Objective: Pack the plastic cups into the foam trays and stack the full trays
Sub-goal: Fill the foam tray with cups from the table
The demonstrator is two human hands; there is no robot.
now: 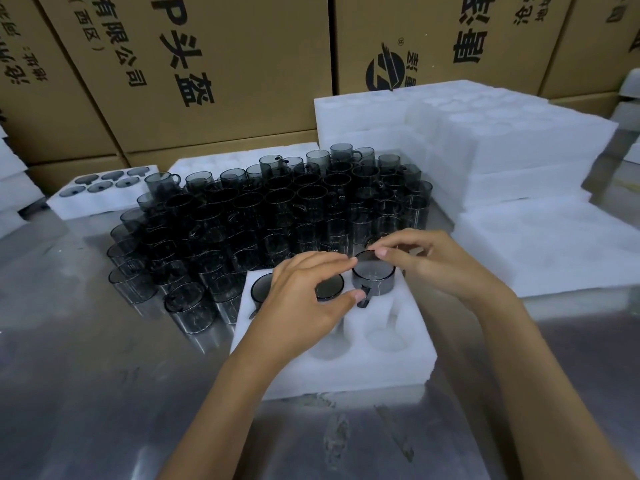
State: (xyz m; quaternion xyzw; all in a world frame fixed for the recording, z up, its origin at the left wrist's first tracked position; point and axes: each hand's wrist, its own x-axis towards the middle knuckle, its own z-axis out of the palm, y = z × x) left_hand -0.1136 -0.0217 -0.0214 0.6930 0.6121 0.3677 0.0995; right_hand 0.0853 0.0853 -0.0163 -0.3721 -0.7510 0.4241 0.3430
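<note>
Foam on the far left: a packed tray lies flat on the steel tabletop, dark cups sunk in its pockets. To its right a dense crowd of smoky plastic cups stands upright on the tabletop, reaching up to the near foam tray at centre. In that tray's far row, a seated cup fills the left pocket and a second seated cup the middle one; the near pockets show only white foam. The left hand hovers over that far row, fingers loosely spread, its thumb touching the handle of the third cup, which sits partway into the far right pocket — its handle points toward the person. The right hand pinches that cup's far rim with curled fingers. Farther right, tall stacks of empty foam trays rise beside the cups, and cardboard boxes with printed characters wall the back.
</note>
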